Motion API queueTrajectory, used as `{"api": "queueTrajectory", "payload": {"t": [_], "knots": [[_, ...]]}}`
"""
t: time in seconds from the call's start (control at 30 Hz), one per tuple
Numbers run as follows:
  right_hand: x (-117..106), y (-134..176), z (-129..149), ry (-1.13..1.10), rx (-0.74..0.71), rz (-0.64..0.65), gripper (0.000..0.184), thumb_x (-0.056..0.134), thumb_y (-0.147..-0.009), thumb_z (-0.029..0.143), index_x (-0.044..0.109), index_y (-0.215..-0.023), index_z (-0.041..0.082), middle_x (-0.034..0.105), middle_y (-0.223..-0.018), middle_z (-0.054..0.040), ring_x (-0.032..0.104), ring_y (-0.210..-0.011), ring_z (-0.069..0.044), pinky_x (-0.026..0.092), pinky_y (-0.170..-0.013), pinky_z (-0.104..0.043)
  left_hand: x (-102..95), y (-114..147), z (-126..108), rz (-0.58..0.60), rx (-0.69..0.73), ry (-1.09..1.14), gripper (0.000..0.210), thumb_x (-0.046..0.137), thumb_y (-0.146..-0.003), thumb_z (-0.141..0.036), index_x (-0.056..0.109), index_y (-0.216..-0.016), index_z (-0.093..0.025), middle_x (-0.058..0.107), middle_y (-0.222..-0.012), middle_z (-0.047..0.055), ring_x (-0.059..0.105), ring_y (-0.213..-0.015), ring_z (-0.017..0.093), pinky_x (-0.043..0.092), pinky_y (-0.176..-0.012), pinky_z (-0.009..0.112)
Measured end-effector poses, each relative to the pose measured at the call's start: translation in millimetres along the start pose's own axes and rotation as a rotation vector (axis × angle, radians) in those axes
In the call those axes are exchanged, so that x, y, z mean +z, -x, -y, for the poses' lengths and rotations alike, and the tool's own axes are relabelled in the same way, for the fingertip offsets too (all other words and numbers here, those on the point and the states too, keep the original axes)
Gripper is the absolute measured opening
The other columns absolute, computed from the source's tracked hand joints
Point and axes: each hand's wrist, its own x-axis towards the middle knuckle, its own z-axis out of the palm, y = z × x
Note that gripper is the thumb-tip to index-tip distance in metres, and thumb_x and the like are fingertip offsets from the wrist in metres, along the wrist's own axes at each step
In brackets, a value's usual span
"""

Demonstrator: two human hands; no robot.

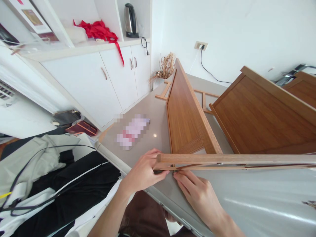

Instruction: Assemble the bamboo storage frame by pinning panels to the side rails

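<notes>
The wooden rail (234, 161) is best kept level and steadied at its end while the lower strip is worked. The left hand (143, 172) is clamped on that end; the right hand (197, 194) rests just below it, fingers (181, 176) together, touching the strip above the surface (259, 200).

Both bare forearms are reaching forward from the lower edge of view, converging. Left hand (143, 172) is lying palm down, fingers (161, 173) curling in a pinch. Right hand (196, 192) is extending flat, fingers straight, tips nearly meeting the left fingertips.
</notes>
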Motion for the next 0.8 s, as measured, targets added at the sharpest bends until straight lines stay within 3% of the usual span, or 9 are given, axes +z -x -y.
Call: {"api": "queueTrajectory", "payload": {"t": [0.17,0.43,0.63,0.8], "knots": [[1.6,-1.3,4.4,0.075,-0.027,-0.041,0.023,0.04,-0.105,0.015,0.061,-0.114,0.018,0.071,-0.105,-0.0063,0.069,-0.078,-0.012,0.053,-0.072,-0.021,2.0,0.2,-0.1,-0.007,-0.017,0.01,0.014,0.066,-0.089,-0.023,0.071,-0.102,-0.026,0.071,-0.105,0.001,0.065,-0.105,0.018,0.05,-0.096,0.029],[-8.8,-5.8,10.2,0.269,-0.175,-0.025,0.036,0.025,-0.106,0.015,0.06,-0.115,0.011,0.071,-0.107,-0.0116,0.063,-0.064,-0.014,0.049,-0.06,-0.026,3.3,0.8,3.7,-0.017,0.005,-0.005,0.015,0.069,-0.089,-0.029,0.072,-0.105,-0.029,0.075,-0.106,-0.002,0.066,-0.106,0.019,0.048,-0.101,0.031],[-2.7,-2.6,10.1,0.298,-0.1,-0.034,0.028,0.036,-0.104,0.011,0.061,-0.116,0.015,0.071,-0.108,-0.0081,0.065,-0.069,-0.013,0.046,-0.063,-0.025,4.7,1.1,3.8,-0.018,-0.011,0.03,0.014,0.069,-0.089,-0.03,0.072,-0.102,-0.029,0.074,-0.114,-0.002,0.066,-0.107,0.019,0.049,-0.098,0.033],[5.3,-5.4,7.5,0.345,0.001,-0.162,0.021,0.046,-0.104,0.021,0.064,-0.094,0.02,0.069,-0.084,-0.0006,0.061,-0.057,-0.011,0.038,-0.056,-0.025,3.9,-0.3,3.2,-0.026,0.026,0.018,0.012,0.071,-0.086,-0.028,0.074,-0.097,-0.029,0.075,-0.112,-0.003,0.065,-0.108,0.02,0.048,-0.101,0.035]]}}
